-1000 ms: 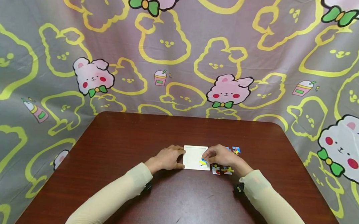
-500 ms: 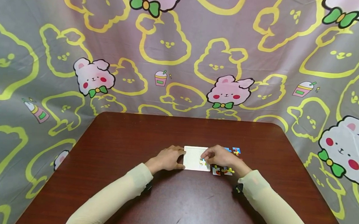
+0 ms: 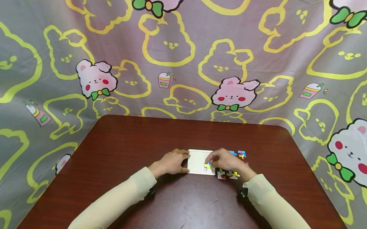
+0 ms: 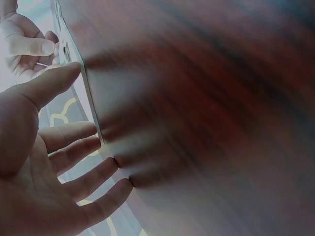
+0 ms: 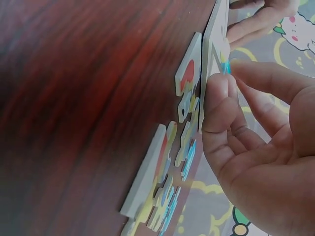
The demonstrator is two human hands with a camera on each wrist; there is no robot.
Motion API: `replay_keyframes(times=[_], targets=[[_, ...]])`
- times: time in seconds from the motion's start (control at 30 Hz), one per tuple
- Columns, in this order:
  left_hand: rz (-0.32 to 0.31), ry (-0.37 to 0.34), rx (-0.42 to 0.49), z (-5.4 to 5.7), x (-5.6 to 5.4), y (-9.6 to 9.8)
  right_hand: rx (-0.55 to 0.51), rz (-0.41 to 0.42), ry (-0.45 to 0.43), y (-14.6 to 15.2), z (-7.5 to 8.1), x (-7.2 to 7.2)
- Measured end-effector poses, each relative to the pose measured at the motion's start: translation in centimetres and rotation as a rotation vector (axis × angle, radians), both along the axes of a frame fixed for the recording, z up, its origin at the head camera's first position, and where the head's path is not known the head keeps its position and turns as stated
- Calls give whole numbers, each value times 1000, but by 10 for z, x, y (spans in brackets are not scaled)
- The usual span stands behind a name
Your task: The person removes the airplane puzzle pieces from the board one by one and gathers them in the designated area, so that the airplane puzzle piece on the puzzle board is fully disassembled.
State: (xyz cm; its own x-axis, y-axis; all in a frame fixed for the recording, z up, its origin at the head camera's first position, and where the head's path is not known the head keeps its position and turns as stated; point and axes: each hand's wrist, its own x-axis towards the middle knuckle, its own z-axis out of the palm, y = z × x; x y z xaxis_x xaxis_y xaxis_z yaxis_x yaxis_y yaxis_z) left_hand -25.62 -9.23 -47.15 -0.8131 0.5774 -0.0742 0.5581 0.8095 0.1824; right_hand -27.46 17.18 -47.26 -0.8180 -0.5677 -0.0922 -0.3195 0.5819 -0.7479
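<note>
A pale puzzle tray [image 3: 196,162] with a raised rim lies on the table. My left hand [image 3: 169,161] rests at its left edge, thumb and fingertips spread along the rim; the left wrist view shows these fingers [image 4: 91,184] extended and loosely bent. Over the tray's right side, my right hand [image 3: 225,159] pinches a jigsaw piece [image 3: 207,167] coloured yellow, blue and white. That piece is at the tray's lower right corner. Seen from the right wrist, only a blue bit of the jigsaw piece [image 5: 226,67] shows between thumb and index finger.
Several loose jigsaw pieces lie right of the tray, including a blue and red one [image 3: 242,154] and a white and red one [image 3: 221,174]. My right hand and forearm cover some. The brown table [image 3: 139,136] meets a patterned cloth [image 3: 185,73] behind.
The jigsaw piece has turned and settled flatter at the tray's lower right corner. My right hand has shifted slightly left with it; my left hand stays at the tray's edge.
</note>
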Motion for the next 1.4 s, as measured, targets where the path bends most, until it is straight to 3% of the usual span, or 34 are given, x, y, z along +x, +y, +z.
replay_keyframes(times=[0.77, 1.13, 1.4], targets=[[1, 23, -11, 0, 5, 3, -65, -3, -6, 4, -6, 0], [9, 16, -23, 2, 6, 4, -80, -108, -113, 19, 4, 1], [0, 11, -27, 3, 7, 4, -93, -75, -129, 38, 9, 3]])
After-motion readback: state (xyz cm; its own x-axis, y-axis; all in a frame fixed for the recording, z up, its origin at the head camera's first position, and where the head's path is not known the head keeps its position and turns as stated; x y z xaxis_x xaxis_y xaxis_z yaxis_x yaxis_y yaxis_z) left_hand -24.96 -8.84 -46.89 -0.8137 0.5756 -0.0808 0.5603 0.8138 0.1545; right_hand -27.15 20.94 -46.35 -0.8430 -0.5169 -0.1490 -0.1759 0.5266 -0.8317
